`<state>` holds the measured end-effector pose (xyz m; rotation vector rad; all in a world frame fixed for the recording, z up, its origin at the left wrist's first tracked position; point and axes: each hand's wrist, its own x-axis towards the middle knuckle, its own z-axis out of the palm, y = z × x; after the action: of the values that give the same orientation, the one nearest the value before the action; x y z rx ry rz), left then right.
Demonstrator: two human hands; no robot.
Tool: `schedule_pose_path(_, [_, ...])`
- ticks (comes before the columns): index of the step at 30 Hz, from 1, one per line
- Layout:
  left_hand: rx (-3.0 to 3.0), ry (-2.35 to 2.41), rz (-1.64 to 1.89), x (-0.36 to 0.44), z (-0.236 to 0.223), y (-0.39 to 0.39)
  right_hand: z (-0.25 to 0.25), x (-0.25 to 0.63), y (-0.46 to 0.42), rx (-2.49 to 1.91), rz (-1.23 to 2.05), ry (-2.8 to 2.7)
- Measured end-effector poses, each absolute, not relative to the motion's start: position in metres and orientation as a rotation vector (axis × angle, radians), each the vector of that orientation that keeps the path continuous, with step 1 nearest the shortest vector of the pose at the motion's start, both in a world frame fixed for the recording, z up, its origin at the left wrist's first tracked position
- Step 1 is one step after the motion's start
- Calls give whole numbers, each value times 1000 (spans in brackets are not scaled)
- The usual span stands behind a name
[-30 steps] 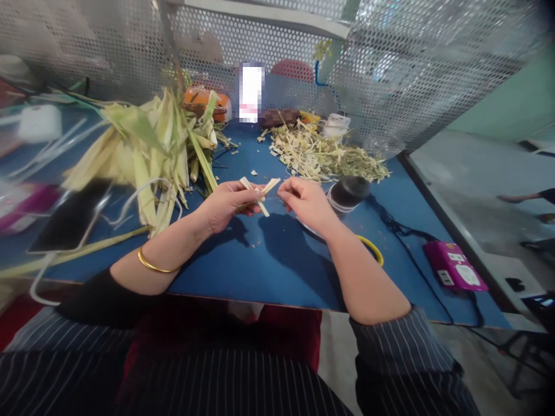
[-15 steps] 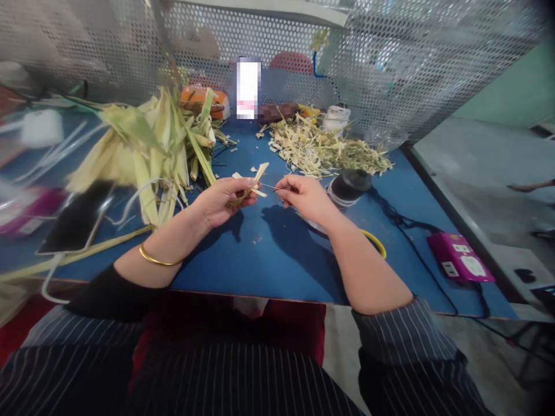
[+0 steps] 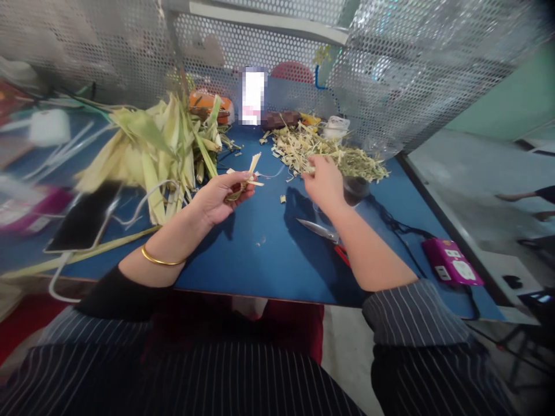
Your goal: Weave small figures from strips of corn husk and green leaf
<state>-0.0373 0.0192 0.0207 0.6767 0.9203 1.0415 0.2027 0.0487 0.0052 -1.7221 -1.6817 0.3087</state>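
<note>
Mid-frame, the left hand (image 3: 222, 199) pinches pale flat husk strips (image 3: 255, 164), likely light, pliable, best held where crossed; right hand (image 3: 325, 184), grip unclear.

Left hand (image 3: 220, 199) pinching, right hand (image 3: 326, 184) curled

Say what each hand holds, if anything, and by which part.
The left hand pinches husk strips near where they cross, ends poking out. The right hand is by the scrap pile; whether it holds anything can't be told.
</note>
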Motion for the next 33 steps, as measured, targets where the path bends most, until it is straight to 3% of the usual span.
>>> schedule_pose_path(4, [651,903,1053,-39,23,20,3,194,43,-1596,1138,-1994])
schedule_pose_path(5, [647,893,1048,-40,23,20,4,193,42,-1604,1181,-2030])
schedule_pose_path(6, [645,887,1038,-40,23,20,5,192,41,-1653,1043,-2037])
schedule_pose_path(9, [652,897,987,-39,24,18,10,192,38,-1739,191,-1826])
schedule_pose_path(11, [667,912,921,-38,25,15,14,190,33,-1634,44,-1745])
schedule_pose_path(16, [729,888,706,-34,25,7,13,166,7,-1199,784,-1953])
schedule_pose_path(22, [743,908,675,-35,26,5,5,149,-1,-1140,986,-1831])
schedule_pose_path(28, [767,974,749,-32,27,8,14,166,-3,-1054,1558,-1286])
schedule_pose_path(33, [841,940,794,-33,18,12,18,169,-4,-1049,1809,-1088])
